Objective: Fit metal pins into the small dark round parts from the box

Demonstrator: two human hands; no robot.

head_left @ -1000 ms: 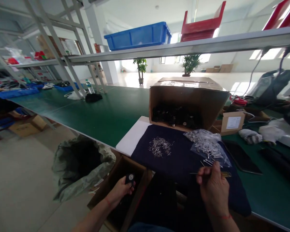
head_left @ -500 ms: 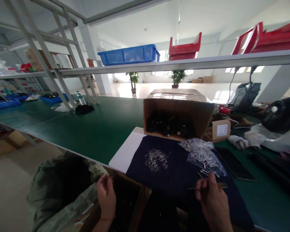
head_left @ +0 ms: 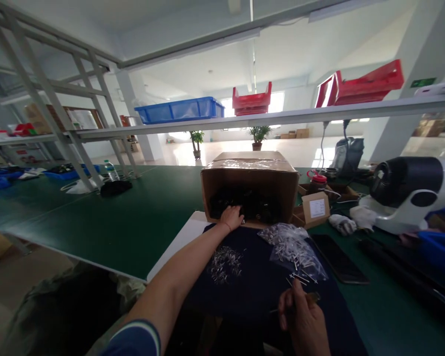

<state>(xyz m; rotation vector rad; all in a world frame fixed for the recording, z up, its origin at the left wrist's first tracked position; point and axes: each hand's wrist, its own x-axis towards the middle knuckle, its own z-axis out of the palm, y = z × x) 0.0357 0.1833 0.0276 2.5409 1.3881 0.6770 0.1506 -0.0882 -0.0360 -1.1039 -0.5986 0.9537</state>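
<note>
My left hand [head_left: 232,217] reaches into the front opening of a cardboard box [head_left: 250,165] lying on its side. Its fingertips are among the small black parts [head_left: 265,207] inside; dark surroundings hide whether they grip one. Low on the right, my right hand [head_left: 304,319] is closed around a screwdriver with a yellowish handle [head_left: 313,297], its thin shaft pointing left. Beneath both hands is a dark blue cloth [head_left: 255,277], bearing a heap of small metal pins [head_left: 224,264]. A clear plastic bag [head_left: 294,247] of similar metal pieces lies just beyond my right hand, a few loose ones beside it.
A black phone [head_left: 339,259] lies right of the bag. Behind it are gloves [head_left: 343,224], a small open carton [head_left: 315,210], a red-lidded jar [head_left: 318,182] and a white-and-black machine [head_left: 408,193]. A shelf [head_left: 282,117] with bins crosses above the green table [head_left: 148,212].
My left hand has moved from beside the table's front edge, up and across the cloth, into the box. My right hand still holds the screwdriver. The view has tilted up and turned right.
</note>
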